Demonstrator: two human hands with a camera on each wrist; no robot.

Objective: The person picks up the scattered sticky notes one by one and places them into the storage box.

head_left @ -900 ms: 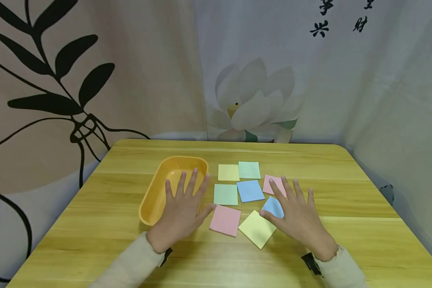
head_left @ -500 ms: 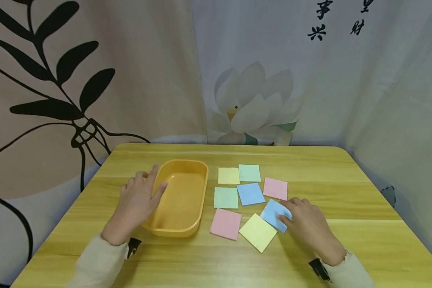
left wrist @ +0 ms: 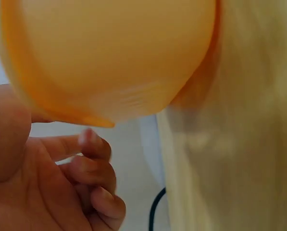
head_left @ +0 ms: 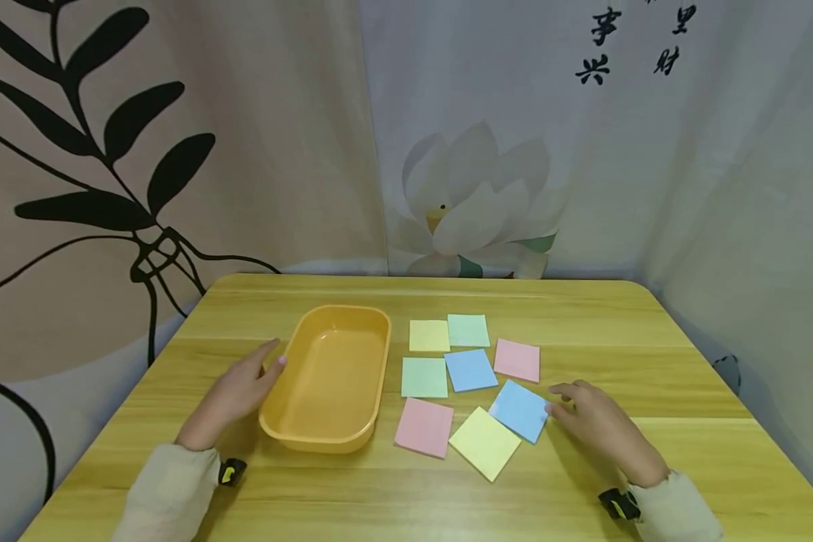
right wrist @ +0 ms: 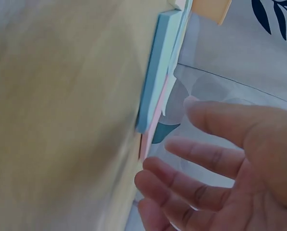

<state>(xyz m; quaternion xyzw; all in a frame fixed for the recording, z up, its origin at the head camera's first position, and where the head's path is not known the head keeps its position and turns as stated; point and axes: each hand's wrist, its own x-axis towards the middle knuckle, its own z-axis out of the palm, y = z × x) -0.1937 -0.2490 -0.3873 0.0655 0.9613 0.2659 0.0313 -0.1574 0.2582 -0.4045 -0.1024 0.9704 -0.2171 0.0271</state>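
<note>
Holds the left hand (head_left: 239, 385) relaxed, with fingers loosely bent and gripping nothing, at the left rim of the orange tray (head_left: 332, 376); cannot tell whether touching. Holds the right hand (head_left: 599, 418) relaxed too, with fingers lightly bent round nothing, just beside the lower blue pad (head_left: 519, 410). Has between tray and right hand, flat on the wooden table (head_left: 481, 516), also the lower yellow pad (head_left: 485, 444), lower pink pad (head_left: 424, 427), upper blue pad (head_left: 470, 369), upper pink pad (head_left: 517, 360), upper yellow pad (head_left: 430, 336) and two green pads (head_left: 424, 377). Wears a black strap (head_left: 619, 504) on each wrist. Faces a printed curtain (head_left: 298, 150).
</note>
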